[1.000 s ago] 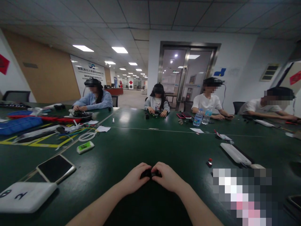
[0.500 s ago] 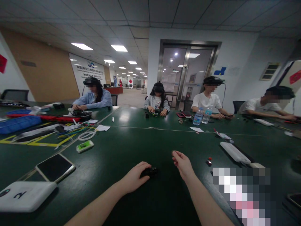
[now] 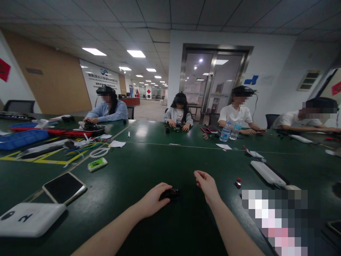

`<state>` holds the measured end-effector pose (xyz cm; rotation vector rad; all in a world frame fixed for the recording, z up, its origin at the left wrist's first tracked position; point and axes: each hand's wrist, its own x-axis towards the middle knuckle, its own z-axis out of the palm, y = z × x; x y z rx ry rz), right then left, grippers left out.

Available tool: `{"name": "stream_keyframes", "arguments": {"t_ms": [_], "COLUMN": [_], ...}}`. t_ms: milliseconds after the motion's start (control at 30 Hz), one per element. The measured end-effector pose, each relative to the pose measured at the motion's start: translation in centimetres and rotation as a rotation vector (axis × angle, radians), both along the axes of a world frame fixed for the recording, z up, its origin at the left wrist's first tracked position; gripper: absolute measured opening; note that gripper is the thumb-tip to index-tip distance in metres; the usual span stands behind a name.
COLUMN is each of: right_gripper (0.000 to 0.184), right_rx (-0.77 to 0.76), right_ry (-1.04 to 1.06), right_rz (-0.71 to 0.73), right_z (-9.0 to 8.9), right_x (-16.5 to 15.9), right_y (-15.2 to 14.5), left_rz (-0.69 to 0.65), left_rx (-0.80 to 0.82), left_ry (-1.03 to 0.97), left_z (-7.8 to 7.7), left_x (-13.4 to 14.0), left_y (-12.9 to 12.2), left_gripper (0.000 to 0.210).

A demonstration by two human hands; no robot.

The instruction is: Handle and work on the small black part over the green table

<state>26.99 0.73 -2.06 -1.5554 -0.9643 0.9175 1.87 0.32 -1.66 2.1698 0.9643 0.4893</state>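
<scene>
On the dark green table, my left hand [image 3: 156, 197] is closed around a small black object [image 3: 173, 193], whose kind I cannot make out. Its right end sticks out past my fingers. My right hand [image 3: 207, 185] is raised a little to the right, thumb and forefinger pinched together. Whatever lies in that pinch is too small to name. A small bottle with a red cap [image 3: 238, 182] stands on the table to the right of my right hand.
A tablet-like device [image 3: 64, 187] and a white power bank-like box [image 3: 32, 219] lie at left, near a green-and-white packet [image 3: 97, 164]. Blue trays [image 3: 23, 139] and cables are farther left. Two water bottles [image 3: 225, 132] stand at the far side, where several people in headsets sit.
Both hands hold nearly the same pose and place. The whole view has shifted slightly as the head turned.
</scene>
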Motion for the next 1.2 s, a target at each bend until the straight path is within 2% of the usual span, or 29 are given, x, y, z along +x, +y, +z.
{"name": "stream_keyframes", "arguments": {"t_ms": [100, 167, 233, 367, 567, 833, 1000, 1200], "right_gripper": [0.031, 0.029, 0.028, 0.019, 0.018, 0.015, 0.014, 0.014], "right_rx": [0.064, 0.117, 0.075, 0.084, 0.100, 0.059, 0.086, 0.071], "right_ry": [-0.077, -0.246, -0.389, -0.644, -0.719, -0.740, -0.748, -0.768], "right_rz": [0.134, 0.406, 0.570, 0.712, 0.743, 0.730, 0.748, 0.768], "right_z": [1.4, 2.2, 2.5, 2.4, 2.2, 3.1, 3.3, 3.2], "right_x": [-1.6, -2.7, -3.8, -5.0, -5.2, -5.3, -5.3, -5.4], "right_y": [-1.0, -1.8, -2.5, -3.2, -3.1, -3.5, -3.6, -3.5], "left_rz": [-0.001, 0.001, -0.003, 0.005, 0.017, -0.030, -0.085, -0.084], "left_rx": [0.012, 0.024, 0.034, 0.057, 0.068, 0.089, 0.122, 0.157], "left_ry": [-0.006, -0.010, -0.015, -0.026, -0.052, -0.020, -0.013, 0.048], "left_z": [-0.2, -0.2, -0.1, -0.4, -1.0, 0.1, 0.0, 0.1], "left_x": [0.0, 0.1, 0.2, 0.4, 0.3, 0.3, 0.3, 0.2], "left_y": [0.1, 0.1, 0.1, 0.2, 0.4, -0.2, -0.1, -0.2], "left_gripper": [0.043, 0.043, 0.041, 0.040, 0.044, 0.029, 0.023, 0.025]}}
